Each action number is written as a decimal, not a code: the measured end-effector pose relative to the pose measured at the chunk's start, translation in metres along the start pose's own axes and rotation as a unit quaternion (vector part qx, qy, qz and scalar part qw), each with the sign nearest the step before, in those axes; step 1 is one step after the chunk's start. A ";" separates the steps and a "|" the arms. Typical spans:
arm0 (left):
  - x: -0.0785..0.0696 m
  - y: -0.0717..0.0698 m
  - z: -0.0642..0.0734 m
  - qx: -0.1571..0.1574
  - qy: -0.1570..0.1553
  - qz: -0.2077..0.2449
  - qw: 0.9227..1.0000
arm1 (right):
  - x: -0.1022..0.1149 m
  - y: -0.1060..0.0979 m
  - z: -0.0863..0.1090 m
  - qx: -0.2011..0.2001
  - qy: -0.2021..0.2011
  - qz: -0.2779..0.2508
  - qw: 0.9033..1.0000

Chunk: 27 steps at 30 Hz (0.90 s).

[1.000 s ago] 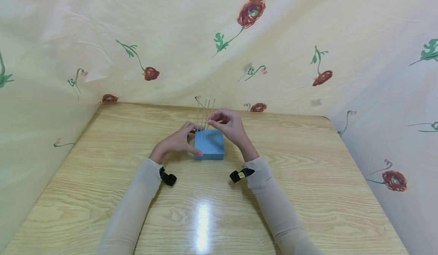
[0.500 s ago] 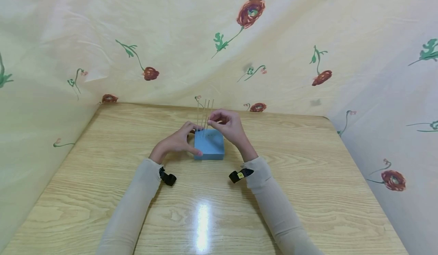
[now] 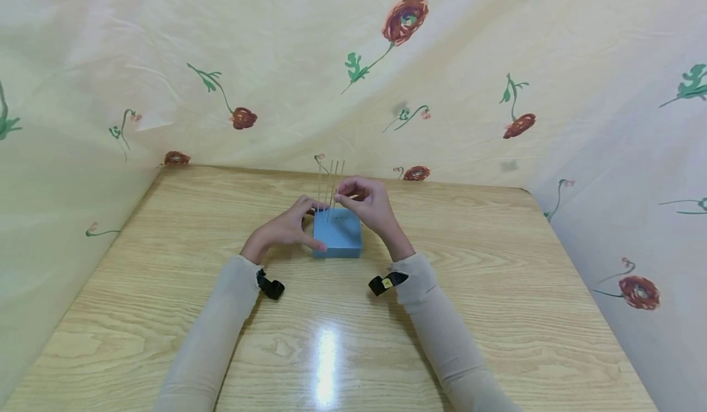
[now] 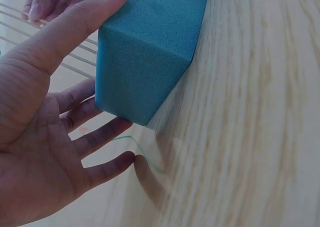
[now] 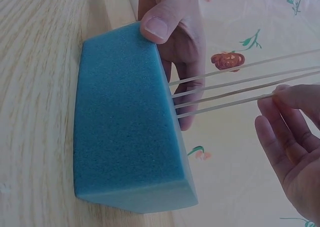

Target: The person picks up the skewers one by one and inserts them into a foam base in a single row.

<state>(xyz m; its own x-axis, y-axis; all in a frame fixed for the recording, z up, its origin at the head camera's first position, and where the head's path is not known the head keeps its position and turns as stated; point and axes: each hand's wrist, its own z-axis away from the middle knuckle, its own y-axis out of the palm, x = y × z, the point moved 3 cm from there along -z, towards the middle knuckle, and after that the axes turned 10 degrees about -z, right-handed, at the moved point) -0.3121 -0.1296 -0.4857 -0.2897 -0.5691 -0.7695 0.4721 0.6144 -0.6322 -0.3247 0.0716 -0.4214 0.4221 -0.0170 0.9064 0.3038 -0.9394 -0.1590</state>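
Wood-grain tabletop [image 3: 497,289]: we see pale yellowish-brown grain running mostly from side to side.
Glare [image 3: 327,366]: we notice a bright, narrow white streak shining on the near part of the surface.
Blue foam block [image 3: 338,234]: we find it lying directly on the wood, nearer the far edge than the glare, its front side facing us.
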 end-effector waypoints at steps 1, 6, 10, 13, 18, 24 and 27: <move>0.000 0.000 0.000 0.000 0.000 0.000 1.000 | 0.000 0.000 0.000 -0.001 0.000 0.000 1.000; -0.001 0.000 0.000 0.002 0.001 0.001 1.000 | -0.001 0.001 0.000 -0.007 0.009 0.002 1.000; -0.002 0.000 0.001 0.001 0.000 0.001 1.000 | 0.000 0.002 0.000 -0.012 0.022 0.006 1.000; -0.002 0.000 0.002 0.000 -0.001 0.000 1.000 | 0.001 0.004 0.001 -0.011 0.029 0.008 0.999; -0.001 0.000 0.002 0.000 0.003 -0.001 1.000 | 0.023 0.007 0.006 0.001 0.026 0.014 1.000; -0.002 0.001 0.003 0.000 0.005 0.001 1.000 | 0.033 0.007 0.009 0.006 0.040 0.027 0.999; -0.003 0.001 0.003 -0.002 0.006 -0.001 1.000 | 0.024 0.005 0.007 0.013 0.045 0.021 0.999</move>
<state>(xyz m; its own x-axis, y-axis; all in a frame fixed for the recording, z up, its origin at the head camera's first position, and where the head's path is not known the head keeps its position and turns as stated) -0.3082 -0.1293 -0.4837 -0.3002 -0.5639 -0.7694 0.4690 0.6151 -0.6338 -0.3068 0.0688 -0.4037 0.3577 -0.0886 0.9296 0.3089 -0.9282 -0.2073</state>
